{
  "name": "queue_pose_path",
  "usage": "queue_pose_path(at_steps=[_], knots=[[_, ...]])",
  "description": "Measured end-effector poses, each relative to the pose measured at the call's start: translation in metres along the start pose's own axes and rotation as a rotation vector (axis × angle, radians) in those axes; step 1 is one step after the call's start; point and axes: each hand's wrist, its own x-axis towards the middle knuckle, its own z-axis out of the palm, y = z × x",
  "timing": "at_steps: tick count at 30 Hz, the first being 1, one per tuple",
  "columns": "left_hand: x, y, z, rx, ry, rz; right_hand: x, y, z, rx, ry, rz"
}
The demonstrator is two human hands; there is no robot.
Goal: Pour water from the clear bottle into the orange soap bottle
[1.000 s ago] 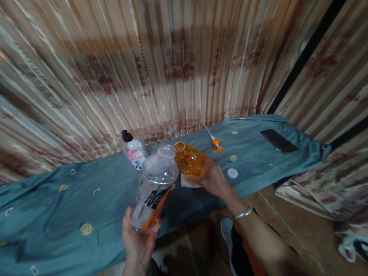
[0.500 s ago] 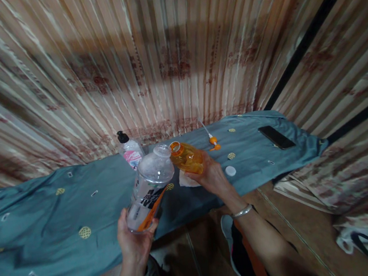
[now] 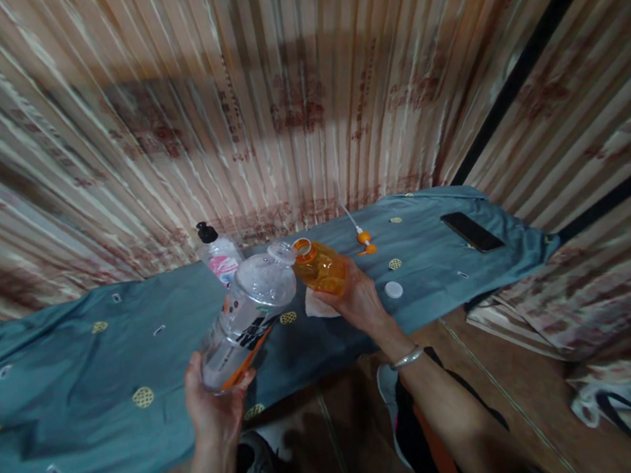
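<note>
Teal cloth (image 3: 77, 379), fingers (image 3: 193, 373) snug around two bottles (image 3: 320, 269)

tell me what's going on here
A person's left fingers hold a big clear bottle, tilted with its mouth beside the open mouth of an orange bottle in the right fingers. Whether anything is flowing, I can't tell. An orange pump top, a white cap and a phone lie on the cloth; a black-topped bottle is behind the clear one.
</note>
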Motion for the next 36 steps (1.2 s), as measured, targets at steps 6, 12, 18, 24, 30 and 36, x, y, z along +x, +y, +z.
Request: queue_pose_path(at_steps=[6, 12, 18, 24, 30, 36], knots=[[-0.002, 0.003, 0.002, 0.008, -0.001, 0.01, 0.001, 0.001, 0.0, -0.019, -0.004, 0.01], [0.002, 0.006, 0.002, 0.013, -0.028, 0.047, 0.002, 0.002, 0.001, -0.038, 0.022, 0.009], [0.004, 0.01, 0.001, 0.032, -0.059, 0.098, 0.002, 0.001, -0.002, -0.041, -0.006, 0.005], [-0.001, 0.02, 0.007, 0.076, -0.118, 0.133, 0.003, 0.0, -0.004, -0.059, -0.003, -0.008], [-0.005, 0.025, 0.009, 0.11, -0.142, 0.17, 0.004, 0.001, -0.004, -0.06, -0.009, 0.016], [0.0, 0.026, 0.005, 0.126, -0.174, 0.199, 0.004, 0.0, -0.001, -0.053, 0.007, 0.006]])
